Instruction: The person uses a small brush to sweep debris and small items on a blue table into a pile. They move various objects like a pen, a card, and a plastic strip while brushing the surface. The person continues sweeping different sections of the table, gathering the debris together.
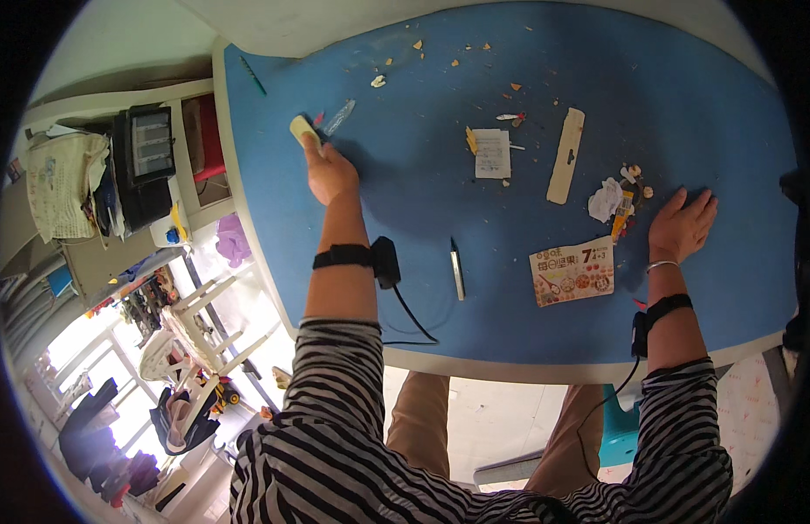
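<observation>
My left hand [333,175] grips a pale yellow block [302,126], perhaps a sponge, at the left part of the blue tabletop [405,216]. Just right of the block lies a clear plastic wrapper [340,118] with a small red scrap beside it. My right hand [684,224] rests on the tabletop at the right, palm down, with nothing visible in it. To its left is a small heap with crumpled white paper [605,200], a yellow packet strip [621,215] and shell-like bits. Below the heap lies a printed snack packet [573,272] picturing nuts.
Mid-table are a silver pen-like tool [457,270], a folded printed paper [492,154] and a long beige cardboard strip [566,156]. Crumbs and shell fragments [418,45] scatter towards the far edge. A green pencil-like stick [253,75] lies far left. Cables hang from both forearm straps.
</observation>
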Demonstrator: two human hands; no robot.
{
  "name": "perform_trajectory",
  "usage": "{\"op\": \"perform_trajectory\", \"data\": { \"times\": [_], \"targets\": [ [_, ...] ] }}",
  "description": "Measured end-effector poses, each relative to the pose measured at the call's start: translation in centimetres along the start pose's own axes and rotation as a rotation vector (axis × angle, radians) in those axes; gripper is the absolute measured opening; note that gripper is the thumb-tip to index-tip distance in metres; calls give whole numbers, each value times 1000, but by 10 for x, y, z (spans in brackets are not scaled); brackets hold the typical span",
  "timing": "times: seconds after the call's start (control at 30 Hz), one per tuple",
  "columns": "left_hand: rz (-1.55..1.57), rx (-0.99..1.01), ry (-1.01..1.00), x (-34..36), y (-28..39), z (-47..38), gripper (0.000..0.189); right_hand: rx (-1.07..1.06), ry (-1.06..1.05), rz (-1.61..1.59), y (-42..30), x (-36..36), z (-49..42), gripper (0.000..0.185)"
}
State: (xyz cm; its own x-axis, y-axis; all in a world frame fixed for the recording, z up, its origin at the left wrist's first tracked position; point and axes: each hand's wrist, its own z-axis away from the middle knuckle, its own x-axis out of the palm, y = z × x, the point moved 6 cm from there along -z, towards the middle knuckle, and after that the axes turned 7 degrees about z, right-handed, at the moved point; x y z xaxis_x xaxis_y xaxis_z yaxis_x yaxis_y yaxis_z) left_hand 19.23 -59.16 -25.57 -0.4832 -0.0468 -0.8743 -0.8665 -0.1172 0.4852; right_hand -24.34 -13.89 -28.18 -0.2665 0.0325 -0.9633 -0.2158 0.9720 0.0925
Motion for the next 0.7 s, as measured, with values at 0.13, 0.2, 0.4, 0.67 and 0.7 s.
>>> {"op": "perform_trajectory", "data": {
  "times": [0.13,0.2,0.4,0.67,0.7],
  "targets": [
    [59,190,-132,-3,21,35,60,1,2,18,-2,0,4,64],
    [147,312,-252,-7,32,55,59,10,-14,23,-2,1,5,65],
    [182,331,-327,-22,41,30,58,-2,-15,46,-1,0,2,66],
    [-235,332,-196,41,63,17,57,-32,31,27,-1,0,3,66],
    [-182,417,-205,42,69,32,58,-10,-6,24,0,2,3,66]
  ]
}}
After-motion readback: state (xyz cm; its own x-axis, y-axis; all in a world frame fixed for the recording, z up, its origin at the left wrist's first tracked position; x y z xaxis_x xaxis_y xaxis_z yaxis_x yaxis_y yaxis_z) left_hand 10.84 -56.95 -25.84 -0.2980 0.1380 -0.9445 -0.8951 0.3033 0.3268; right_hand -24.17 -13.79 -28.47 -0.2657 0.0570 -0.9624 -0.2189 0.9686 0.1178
